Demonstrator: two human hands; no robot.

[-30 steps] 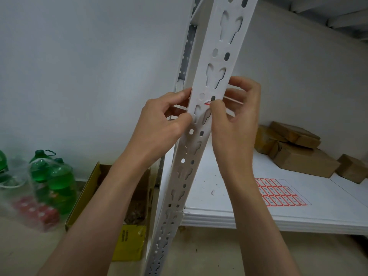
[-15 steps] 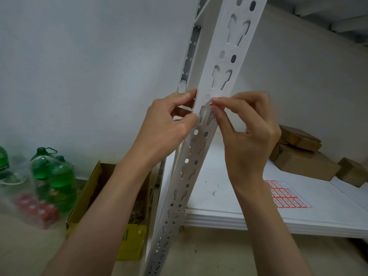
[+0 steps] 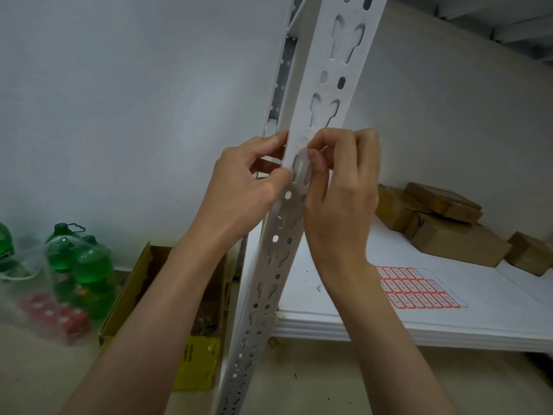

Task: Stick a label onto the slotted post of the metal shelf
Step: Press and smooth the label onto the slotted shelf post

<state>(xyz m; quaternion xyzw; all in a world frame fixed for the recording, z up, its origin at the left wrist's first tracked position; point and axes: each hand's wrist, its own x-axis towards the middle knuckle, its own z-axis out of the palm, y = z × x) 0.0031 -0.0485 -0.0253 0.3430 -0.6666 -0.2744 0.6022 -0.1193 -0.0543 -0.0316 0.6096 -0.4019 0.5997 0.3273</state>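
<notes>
White slotted post (image 3: 324, 94) of the metal shelf, head view: left hand (image 3: 245, 190) pinches the post's left edge; right hand (image 3: 341, 181), fingers curled, presses its thumb on the post face. Label hidden beneath that thumb. Label sheet (image 3: 419, 287) lies on the shelf board (image 3: 493, 295).

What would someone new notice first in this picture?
Two hands meet at the centre on the white slotted post: the left hand holds its edge, the right hand works fingertips against its face. A red label sheet lies on the shelf board, with green bottles lower left.
</notes>
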